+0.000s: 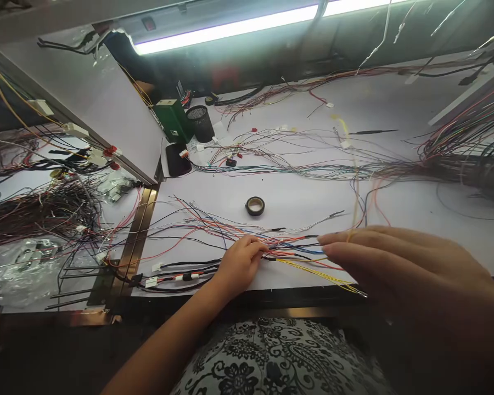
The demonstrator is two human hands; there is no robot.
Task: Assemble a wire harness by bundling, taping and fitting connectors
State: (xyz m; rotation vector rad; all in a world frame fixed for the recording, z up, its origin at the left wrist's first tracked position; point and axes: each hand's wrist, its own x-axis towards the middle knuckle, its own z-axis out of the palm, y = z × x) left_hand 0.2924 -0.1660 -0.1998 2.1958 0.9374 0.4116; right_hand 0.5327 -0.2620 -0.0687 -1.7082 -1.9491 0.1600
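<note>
My left hand rests low on the table, its fingers closed on a bundle of wires in red, blue, black and other colours. Several yellow wires fan out to the right from that bundle. Close to the camera, my right hand is raised above the bundle's right part, fingers pressed together. A blurred pale yellow wire rises from its fingers, with a white connector near the far end. The thumb is hidden. Behind the bundle lies a roll of black tape.
Long thin wires run across the table to a thick heap at the right. A green box and black mesh cup stand at the back left. Left of the divider panel lie tangled wires and plastic bags.
</note>
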